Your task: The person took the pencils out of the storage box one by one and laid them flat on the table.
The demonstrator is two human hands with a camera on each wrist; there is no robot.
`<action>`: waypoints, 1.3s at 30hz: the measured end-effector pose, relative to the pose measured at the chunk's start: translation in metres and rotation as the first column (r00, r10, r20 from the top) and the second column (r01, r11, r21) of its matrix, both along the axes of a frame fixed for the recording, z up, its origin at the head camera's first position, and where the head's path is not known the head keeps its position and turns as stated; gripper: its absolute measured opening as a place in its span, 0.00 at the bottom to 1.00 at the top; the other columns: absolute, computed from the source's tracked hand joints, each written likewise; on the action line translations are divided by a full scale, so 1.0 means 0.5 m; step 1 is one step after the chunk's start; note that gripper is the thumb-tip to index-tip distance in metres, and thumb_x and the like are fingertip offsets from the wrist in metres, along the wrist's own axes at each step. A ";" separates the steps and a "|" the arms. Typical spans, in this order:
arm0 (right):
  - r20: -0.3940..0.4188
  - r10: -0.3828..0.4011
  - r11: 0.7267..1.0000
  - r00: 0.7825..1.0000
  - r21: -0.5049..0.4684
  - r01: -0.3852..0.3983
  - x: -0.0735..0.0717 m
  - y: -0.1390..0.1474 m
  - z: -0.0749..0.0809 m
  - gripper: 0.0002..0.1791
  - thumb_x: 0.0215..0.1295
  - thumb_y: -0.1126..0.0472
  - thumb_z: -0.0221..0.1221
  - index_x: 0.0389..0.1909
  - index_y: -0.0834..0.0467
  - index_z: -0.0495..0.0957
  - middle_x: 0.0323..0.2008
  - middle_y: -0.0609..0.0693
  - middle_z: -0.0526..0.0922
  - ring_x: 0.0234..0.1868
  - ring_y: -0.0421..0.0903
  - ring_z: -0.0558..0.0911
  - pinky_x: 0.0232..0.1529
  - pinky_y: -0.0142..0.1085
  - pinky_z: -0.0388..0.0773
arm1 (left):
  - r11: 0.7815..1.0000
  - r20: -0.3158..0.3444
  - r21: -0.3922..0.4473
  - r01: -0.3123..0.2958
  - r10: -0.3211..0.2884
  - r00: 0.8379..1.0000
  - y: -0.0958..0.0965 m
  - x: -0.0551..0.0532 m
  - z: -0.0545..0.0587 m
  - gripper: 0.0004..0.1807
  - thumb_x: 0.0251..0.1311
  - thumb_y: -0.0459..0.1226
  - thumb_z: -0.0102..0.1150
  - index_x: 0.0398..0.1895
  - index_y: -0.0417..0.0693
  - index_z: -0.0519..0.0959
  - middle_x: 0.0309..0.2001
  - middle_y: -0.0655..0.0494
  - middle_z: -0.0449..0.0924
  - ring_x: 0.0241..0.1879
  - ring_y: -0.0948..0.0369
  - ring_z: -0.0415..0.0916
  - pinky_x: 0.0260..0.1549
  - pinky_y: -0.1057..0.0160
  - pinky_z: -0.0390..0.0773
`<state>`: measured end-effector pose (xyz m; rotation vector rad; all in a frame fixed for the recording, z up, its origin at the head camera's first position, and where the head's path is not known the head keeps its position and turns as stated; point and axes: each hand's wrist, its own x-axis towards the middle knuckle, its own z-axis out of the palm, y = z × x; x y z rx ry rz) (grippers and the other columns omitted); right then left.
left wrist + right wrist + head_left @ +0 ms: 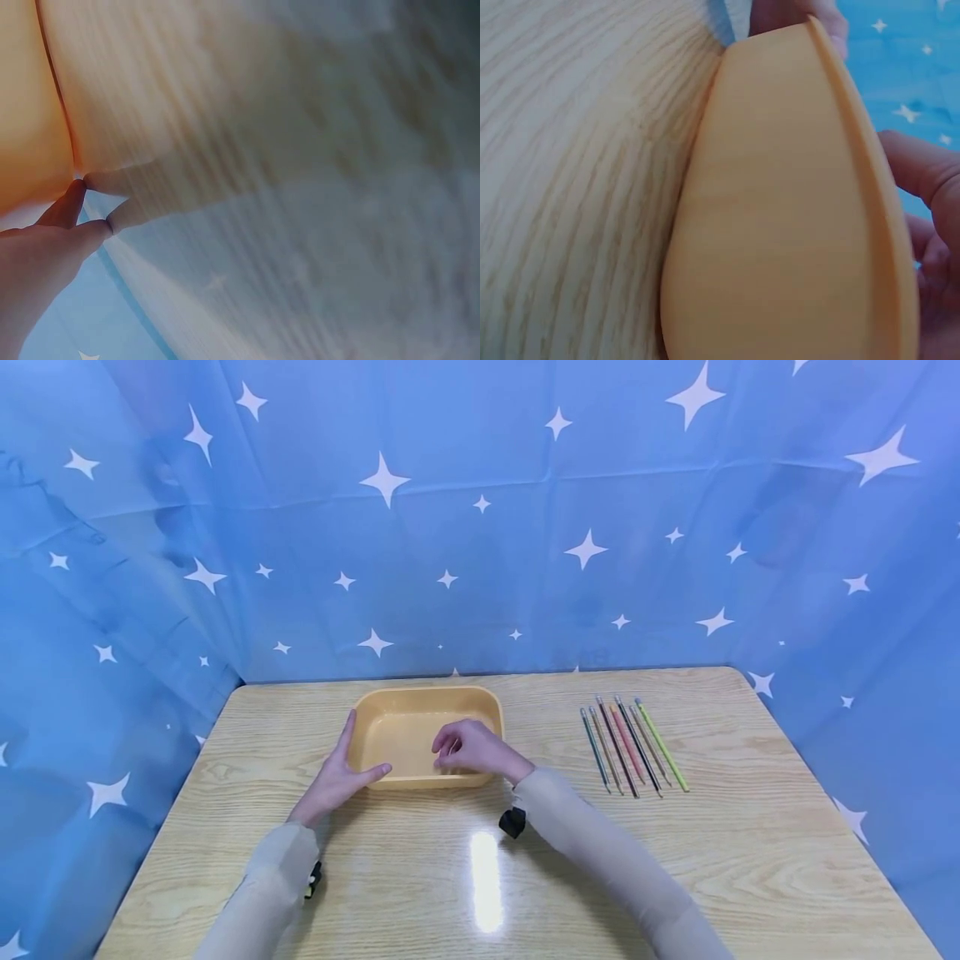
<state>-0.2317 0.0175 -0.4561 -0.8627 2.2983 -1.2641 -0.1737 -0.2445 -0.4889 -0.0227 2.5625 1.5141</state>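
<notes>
A shallow tan plastic tray (427,782) stands on the table, left of its middle. At its left end my left hand (341,781) spreads its thumb and fingers about the near corner, the thumb over the near rim. In the left wrist view, fingertips of the left hand (60,240) come down at the tray's foot (30,112). My right hand (472,747) reaches over the tray's right half with bent fingers pointing down inside. The tray's wall (780,195) partly hides the right hand (934,180) in the right wrist view; I cannot tell whether it pinches anything.
Several pencils (626,747) lie side by side in a slanted row right of the tray, in green, red, dark and brown shades. The wood-grain table (750,852) backs onto a blue curtain (480,543) with white stars. Black devices hang at both wrists.
</notes>
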 end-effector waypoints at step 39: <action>0.315 0.193 0.975 0.929 0.042 -0.217 -0.030 -0.021 -0.029 0.11 0.65 0.71 0.56 0.46 0.67 0.82 0.38 0.52 0.85 0.38 0.39 0.80 0.43 0.28 0.76 | 1.000 0.004 -0.012 0.002 -0.002 1.000 0.006 0.004 0.013 0.63 0.56 0.49 0.69 0.77 0.61 0.27 0.76 0.41 0.31 0.73 0.41 0.35 0.68 0.40 0.42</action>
